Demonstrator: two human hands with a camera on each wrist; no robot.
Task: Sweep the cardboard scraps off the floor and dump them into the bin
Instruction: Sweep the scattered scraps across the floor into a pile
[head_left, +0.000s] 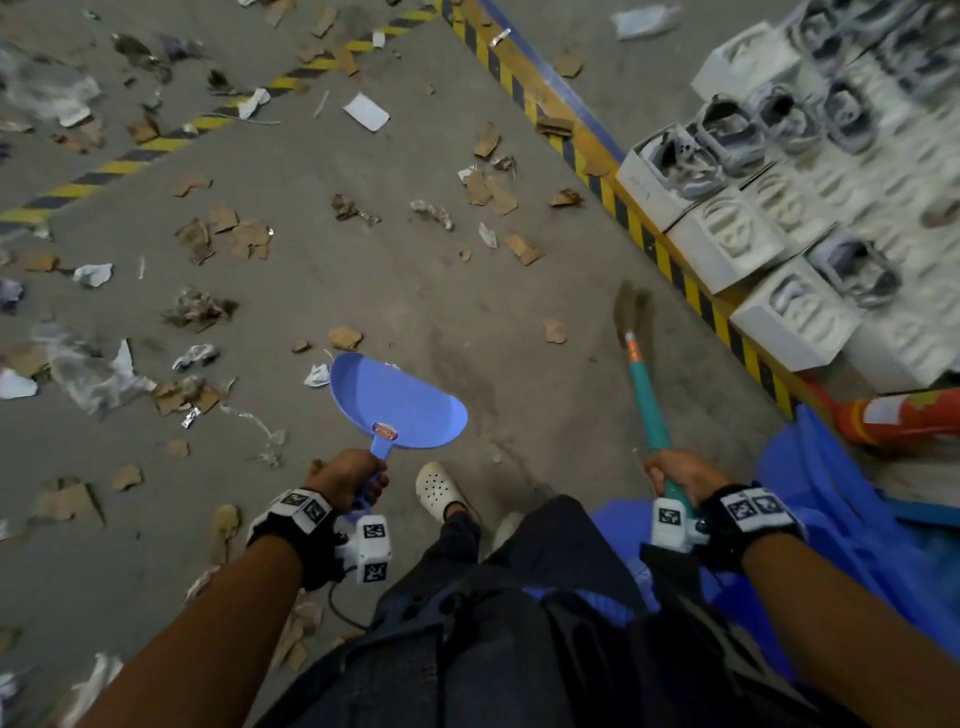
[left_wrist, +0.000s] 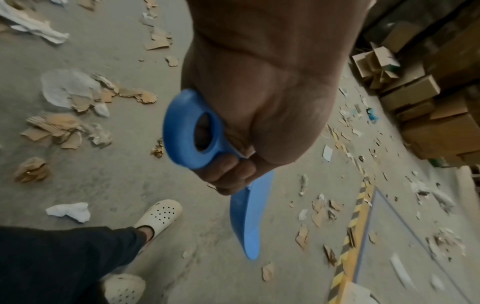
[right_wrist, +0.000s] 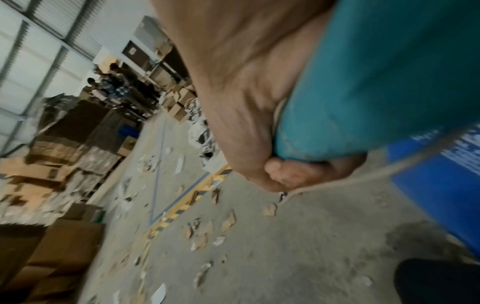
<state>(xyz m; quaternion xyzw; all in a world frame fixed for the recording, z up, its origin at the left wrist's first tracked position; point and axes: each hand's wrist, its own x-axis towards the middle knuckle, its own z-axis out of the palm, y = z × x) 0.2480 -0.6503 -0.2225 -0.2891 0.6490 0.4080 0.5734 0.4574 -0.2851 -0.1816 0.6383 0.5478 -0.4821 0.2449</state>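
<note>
Bare concrete floor (head_left: 395, 291) opens ahead of us between the blue dustpan (head_left: 397, 397) and the broom (head_left: 640, 364), a swept-looking patch with only a few scraps on it; it is bounded on the right by a yellow-and-black hazard stripe (head_left: 613, 200) running diagonally, with another stripe crossing toward the upper left. Beyond the right stripe, white shoe boxes (head_left: 727, 244) holding grey shoes sit close-packed, and a blue bin (head_left: 841, 519) stands just beside our right leg. Our left hand (head_left: 349, 480) is clenched round the dustpan's looped handle, the pan held clear of the floor with its mouth pointing forward and nothing in it that we can see. Our right hand (head_left: 680, 475) grasps the teal broom handle, the bristles blurred low near the stripe. Cardboard scraps (head_left: 228, 234) are torn, brown, some showing corrugation, and lie scattered mostly to the left and ahead, mixed with crumpled white paper (head_left: 93, 274) and bits of clear plastic. One scrap (head_left: 345, 338) lies just beyond the pan's front lip, another (head_left: 555, 330) lies between pan and broom head. Our white clog (head_left: 439, 491) stands behind the pan. In the wrist views, stacked brown cartons (left_wrist: 426, 107) line the far edge of a warehouse hall.
</note>
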